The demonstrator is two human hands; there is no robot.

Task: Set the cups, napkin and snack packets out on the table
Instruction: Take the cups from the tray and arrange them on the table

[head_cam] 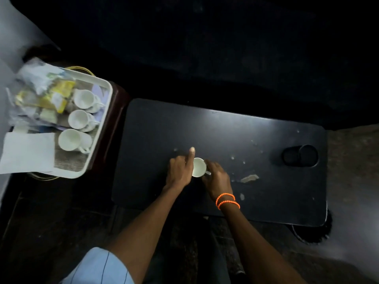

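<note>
- Near the front middle of the dark rectangular tabletop [205, 128], 1 small white ceramic cup [198, 167] stands upright, mouth up, its handle pointing toward the person's right.
- Left hand [179, 173] presses against the cup's left side, index finger stretched forward past the rim; its grip is partly closed around the cup wall, seemingly to steady it.
- Right hand [217, 178], with 2 orange bead bracelets [227, 200] at the wrist, has its fingers gathered at the handle; the grip looks closed on the handle, probably to set or turn the cup so the handle faces outward.
- Off the tabletop's left end, a white plastic tray [102, 128] rests on a dark red-brown stand [114, 124], close enough for short reaches.
- On the tray, 3 more white cups [79, 119] sit in a row along its right side.
- A white folded napkin [26, 152] hangs over the tray's near left corner.
- Yellow and clear snack packets [47, 93] are heaped at the tray's far left.
- By my reading, the task is at an early stage: 1 cup out, the remainder waiting on the tray.
- A round dark recess [300, 155] lies at the tabletop's right end, well apart from the cup.
</note>
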